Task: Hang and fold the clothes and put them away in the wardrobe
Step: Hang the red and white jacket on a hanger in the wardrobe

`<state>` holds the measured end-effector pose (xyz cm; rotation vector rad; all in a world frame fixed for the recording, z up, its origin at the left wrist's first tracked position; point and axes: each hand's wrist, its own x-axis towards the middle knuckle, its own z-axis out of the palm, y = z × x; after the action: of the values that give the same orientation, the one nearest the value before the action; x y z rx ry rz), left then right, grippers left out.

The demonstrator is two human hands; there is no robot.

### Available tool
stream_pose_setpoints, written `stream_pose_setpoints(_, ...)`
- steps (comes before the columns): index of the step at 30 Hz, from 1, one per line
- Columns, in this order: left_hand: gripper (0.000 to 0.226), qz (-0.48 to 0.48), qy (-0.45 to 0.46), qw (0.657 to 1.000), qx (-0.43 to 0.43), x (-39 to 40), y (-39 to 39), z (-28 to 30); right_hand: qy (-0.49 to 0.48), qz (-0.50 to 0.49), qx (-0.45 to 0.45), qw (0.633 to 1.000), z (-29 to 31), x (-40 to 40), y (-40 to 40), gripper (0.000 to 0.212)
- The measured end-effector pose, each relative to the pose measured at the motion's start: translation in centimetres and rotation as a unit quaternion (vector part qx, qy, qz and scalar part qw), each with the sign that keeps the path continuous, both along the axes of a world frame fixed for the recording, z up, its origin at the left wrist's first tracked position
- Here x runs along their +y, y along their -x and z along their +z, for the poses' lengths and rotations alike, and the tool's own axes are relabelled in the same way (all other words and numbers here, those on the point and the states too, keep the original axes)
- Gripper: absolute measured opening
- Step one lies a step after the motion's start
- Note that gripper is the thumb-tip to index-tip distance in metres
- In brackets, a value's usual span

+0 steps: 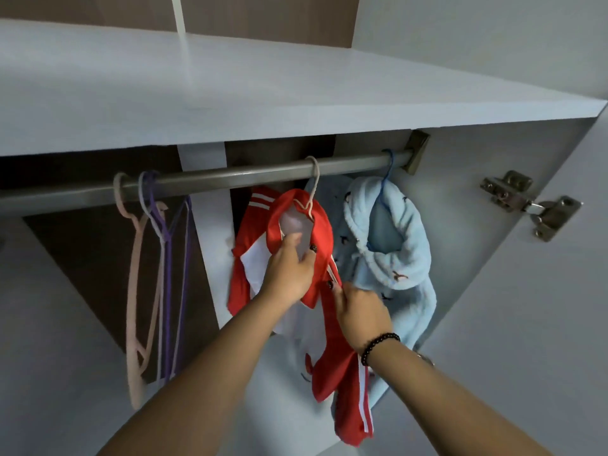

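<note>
Pink and purple empty hangers point(154, 258) dangle from the rail point(230, 179) at nine o'clock. Centre, the red jacket point(316, 274) already hangs; the left hand point(286, 274) pinches its collar, the right hand point(358, 311) grips the front edge, apparently buttoning it. Next likely calls for straightening. At three o'clock hangs a blue robe point(394, 241), then the white wardrobe point(493, 291) wall.

We see a metal hinge point(529, 205). Left of the hinge and slightly higher sits a dull brass bracket point(417, 149); well below-left of the hinge, a black bead bracelet point(378, 345).
</note>
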<state>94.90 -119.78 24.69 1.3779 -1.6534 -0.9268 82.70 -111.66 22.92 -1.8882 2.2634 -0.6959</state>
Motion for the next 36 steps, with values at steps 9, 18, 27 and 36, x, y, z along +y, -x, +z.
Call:
stream_pose_setpoints(9, 0.040, -0.036, 0.063, 0.997, 0.012, 0.5, -0.3, 0.0, 0.019, 0.000, 0.002, 1.000, -0.7, 2.3, -1.7, 0.048)
stream_pose_setpoints(18, 0.040, 0.055, 0.043, 0.995, 0.066, -7.6, -1.0, 2.7, -0.032, 0.052, -0.139, 0.988, 2.6, 0.8, 1.5, 0.044)
stream_pose_setpoints(27, 0.028, -0.029, -0.004, 0.999, 0.030, -11.2, 0.7, 4.1, -0.042, -0.022, -0.404, 0.914, 7.6, -9.8, 2.6, 0.042)
stream_pose_setpoints(36, 0.018, 0.009, -0.041, 0.996, 0.082, -11.7, 0.1, 5.6, -0.070, 0.012, -0.383, 0.921, 7.5, -13.4, 1.2, 0.031)
